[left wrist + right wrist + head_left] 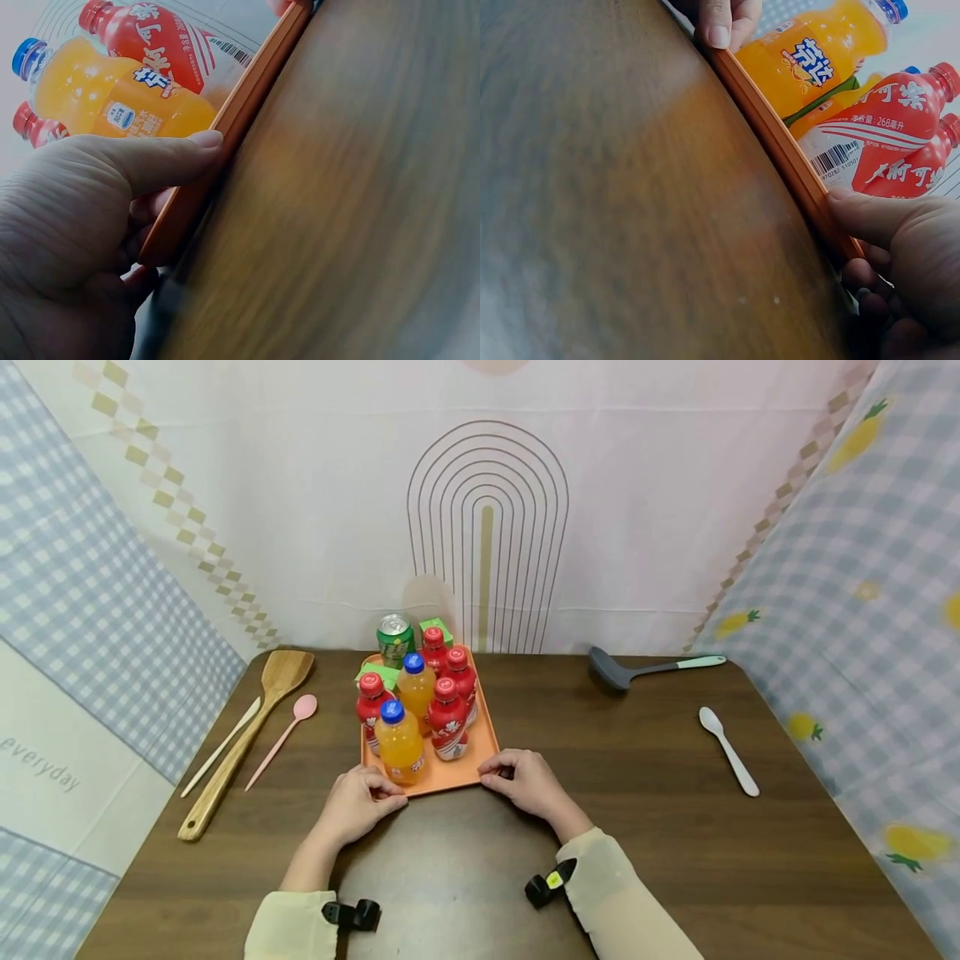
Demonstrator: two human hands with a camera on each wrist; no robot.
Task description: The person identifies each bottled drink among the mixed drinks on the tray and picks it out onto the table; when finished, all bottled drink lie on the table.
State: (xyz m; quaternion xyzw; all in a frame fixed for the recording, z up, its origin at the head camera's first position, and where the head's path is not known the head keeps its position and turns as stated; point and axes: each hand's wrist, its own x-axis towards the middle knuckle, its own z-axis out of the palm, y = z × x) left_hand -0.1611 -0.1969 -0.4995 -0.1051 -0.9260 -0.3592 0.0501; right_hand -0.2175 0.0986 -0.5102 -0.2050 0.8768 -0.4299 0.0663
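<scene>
An orange tray [465,773] carries two orange soda bottles [401,747] with blue caps, several red-labelled bottles [448,725] with red caps, a green can [395,642] and light green items [436,629] partly hidden behind the bottles. My left hand [358,805] grips the tray's near left corner. In the left wrist view its thumb [176,159] lies on the rim, other fingers curled beneath. My right hand [531,783] pinches the near right corner, its thumb [866,214] against the rim in the right wrist view. Whether the tray is raised off the table I cannot tell.
On the brown table [645,860], a wooden spatula [247,747], a white slender utensil [221,747] and a pink spoon [281,743] lie to the left. A dark ladle [618,672] and a white spoon [729,752] lie to the right. Cloth hangs behind and at both sides.
</scene>
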